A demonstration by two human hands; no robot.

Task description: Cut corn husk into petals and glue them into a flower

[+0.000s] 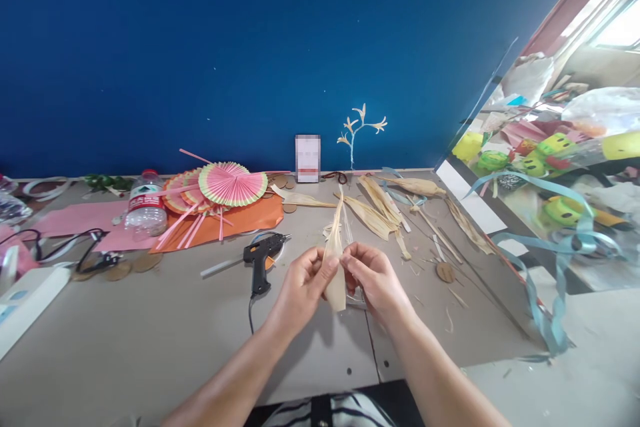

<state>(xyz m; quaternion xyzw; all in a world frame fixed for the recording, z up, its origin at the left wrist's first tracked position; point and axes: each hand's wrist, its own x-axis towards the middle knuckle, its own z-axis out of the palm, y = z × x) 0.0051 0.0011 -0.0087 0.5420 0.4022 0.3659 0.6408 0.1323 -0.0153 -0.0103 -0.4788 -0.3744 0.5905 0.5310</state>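
Both my hands hold one pale dried corn husk strip (pixel 336 260) upright above the grey table (pixel 150 327). My left hand (pixel 303 287) pinches its left edge with thumb and fingers closed. My right hand (pixel 374 277) grips its right edge, fingers curled. The husk's narrow tip points up and away from me. A black glue gun (pixel 261 259) lies on the table just left of my left hand, its cord trailing toward me.
More husk strips (pixel 375 213) and wooden sticks lie behind my hands. Pink paper fans (pixel 231 183) sit on orange paper, with a water bottle (pixel 146 203) at left. A small husk flower sprig (pixel 357 130) stands by the blue wall. Blue ribbon (pixel 555 267) curls at right.
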